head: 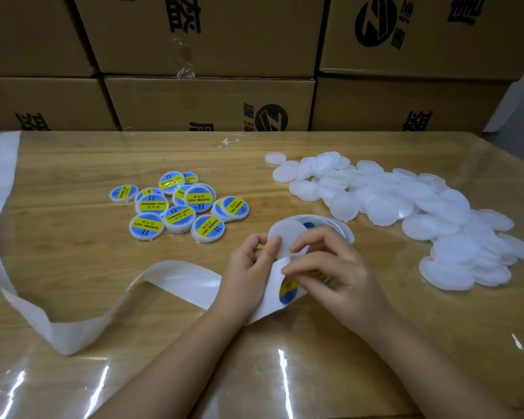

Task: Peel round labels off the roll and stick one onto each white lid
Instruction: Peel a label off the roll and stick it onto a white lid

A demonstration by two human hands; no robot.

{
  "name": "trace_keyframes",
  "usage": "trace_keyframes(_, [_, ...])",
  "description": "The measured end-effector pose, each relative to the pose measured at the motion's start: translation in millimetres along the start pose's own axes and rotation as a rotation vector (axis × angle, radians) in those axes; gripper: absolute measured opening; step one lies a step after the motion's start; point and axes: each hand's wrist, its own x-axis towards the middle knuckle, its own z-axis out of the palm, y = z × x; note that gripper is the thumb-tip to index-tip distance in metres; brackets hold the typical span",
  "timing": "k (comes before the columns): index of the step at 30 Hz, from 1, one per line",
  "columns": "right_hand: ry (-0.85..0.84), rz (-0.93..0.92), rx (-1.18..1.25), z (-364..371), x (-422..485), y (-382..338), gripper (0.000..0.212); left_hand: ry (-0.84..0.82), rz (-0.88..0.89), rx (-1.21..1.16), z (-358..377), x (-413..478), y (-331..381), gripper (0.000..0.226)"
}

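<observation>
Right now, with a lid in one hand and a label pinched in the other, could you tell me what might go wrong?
1. The right hand pinches the label close to the lid in the left hand; it could crease or land off-centre.
2. The loose backing strip runs under the left wrist and may snag or drag.
3. The blank lids are heaped near the right forearm; a nudge could scatter them.

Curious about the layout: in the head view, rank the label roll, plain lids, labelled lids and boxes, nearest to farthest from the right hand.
From the right hand:
1. label roll, just behind it.
2. plain lids, to its right.
3. labelled lids, far left.
4. boxes, at the back.
</observation>
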Motion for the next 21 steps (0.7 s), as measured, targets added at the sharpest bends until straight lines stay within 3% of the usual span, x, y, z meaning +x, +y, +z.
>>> trace_keyframes(7, [0.192, 0.271, 0.316, -13, 8, -3, 0.011, 0.021, -0.061, -0.066, -1, 1, -3, 0.025])
trace_keyframes(11, [0.351, 0.431, 0.465, -19, 11, 1, 0.029, -0.038, -0.065, -0.115, -3, 1, -1, 0.018])
trace_keyframes(15, [0.382, 0.546, 0.399, -16, 11, 6, 0.033, -0.113, -0.075, -0.189, -3, -1, 3, 0.021])
trace_keyframes(21, [0.331, 0.642, 0.289, -14, 8, 12, 0.021, -0.174, -0.063, -0.199, -2, -3, 4, 0.015])
